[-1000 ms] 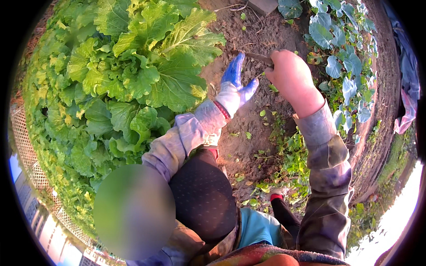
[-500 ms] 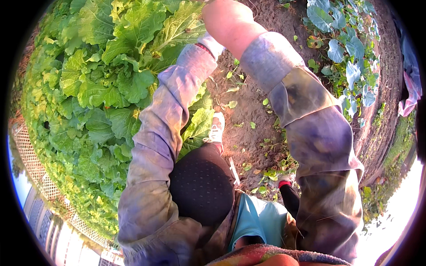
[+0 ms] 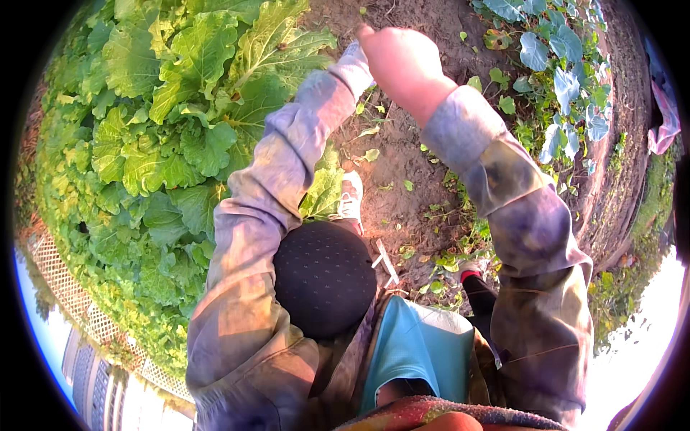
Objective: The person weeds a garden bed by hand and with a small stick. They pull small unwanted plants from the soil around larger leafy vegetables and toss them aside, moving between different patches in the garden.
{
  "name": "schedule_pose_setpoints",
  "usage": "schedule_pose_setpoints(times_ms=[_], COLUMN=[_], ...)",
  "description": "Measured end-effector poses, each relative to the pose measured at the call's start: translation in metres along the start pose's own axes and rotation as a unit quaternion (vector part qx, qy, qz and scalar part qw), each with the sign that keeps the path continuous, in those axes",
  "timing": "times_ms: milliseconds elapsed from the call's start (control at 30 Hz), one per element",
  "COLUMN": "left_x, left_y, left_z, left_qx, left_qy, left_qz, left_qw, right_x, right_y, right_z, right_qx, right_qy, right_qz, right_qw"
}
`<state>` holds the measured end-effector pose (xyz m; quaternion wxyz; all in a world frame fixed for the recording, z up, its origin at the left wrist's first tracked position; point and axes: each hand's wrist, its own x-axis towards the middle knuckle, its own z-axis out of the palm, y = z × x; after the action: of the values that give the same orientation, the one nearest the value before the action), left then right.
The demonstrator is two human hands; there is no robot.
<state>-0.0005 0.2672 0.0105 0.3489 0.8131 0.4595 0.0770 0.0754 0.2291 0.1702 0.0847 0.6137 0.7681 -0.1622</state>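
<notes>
Hands: right hand [image 3: 402,65] bare, raised over soil [image 3: 402,172], grip unclear | left hand hidden behind sleeve [image 3: 287,165] | cabbage leaves [image 3: 180,129] beside.

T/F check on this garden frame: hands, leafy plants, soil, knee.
1. The right hand is bare and raised over the bare soil. True.
2. The large leafy green plants lie on the person's right. False: they fill the left side; smaller bluish-leaved plants are on the right.
3. The left hand is in full view. False: the right hand hides nearly all of it; only the left sleeve shows.
4. A dark dotted knee pad sits low in the middle. True.
5. The ground is paved. False: it is loose brown soil.
</notes>
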Motion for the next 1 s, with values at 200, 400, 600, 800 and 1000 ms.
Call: schedule_pose_setpoints(times_ms=[200, 400, 600, 800, 1000], left_x=[0.003, -0.006, -0.028, -0.011, -0.024], left_y=[0.006, 0.001, -0.005, -0.003, -0.007], left_z=[-0.005, -0.013, -0.009, -0.014, -0.011], left_qx=[-0.043, -0.072, -0.090, -0.087, -0.096], left_qy=[0.001, -0.002, -0.005, -0.014, -0.011], left_qz=[0.034, 0.048, 0.038, 0.037, 0.031], left_qw=[0.998, 0.996, 0.995, 0.995, 0.995], right_x=[0.007, 0.076, 0.015, 0.074, 0.009], right_y=[0.017, 0.004, -0.023, -0.007, -0.016], right_z=[-0.012, -0.014, -0.002, -0.009, 0.017], right_qx=[0.027, 0.007, 0.022, 0.022, 0.087], right_qy=[0.055, 0.098, -0.007, 0.062, 0.011], right_qz=[0.024, -0.018, -0.043, -0.053, -0.048], right_qw=[0.998, 0.995, 0.999, 0.996, 0.995])
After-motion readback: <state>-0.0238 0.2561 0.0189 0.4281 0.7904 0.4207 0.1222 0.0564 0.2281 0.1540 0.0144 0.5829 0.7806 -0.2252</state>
